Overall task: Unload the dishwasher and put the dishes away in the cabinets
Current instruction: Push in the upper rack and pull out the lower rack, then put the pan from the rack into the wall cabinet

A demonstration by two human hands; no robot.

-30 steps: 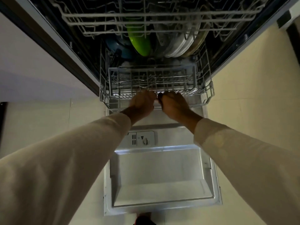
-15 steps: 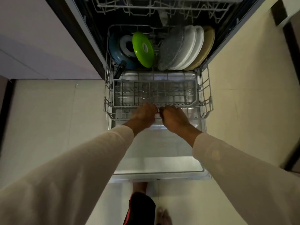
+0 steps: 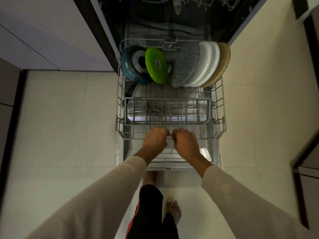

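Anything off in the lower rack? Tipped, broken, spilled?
Minor only: the cutlery lies flat across the cutlery basket instead of standing. The plates, green dish and blue pan stand on edge in the lower rack; no breakage or spill visible.

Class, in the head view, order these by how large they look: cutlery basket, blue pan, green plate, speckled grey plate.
1. The cutlery basket, clearly largest.
2. The blue pan and the speckled grey plate look alike; the green plate hides part of the pan, so unranked.
3. The green plate, smallest.
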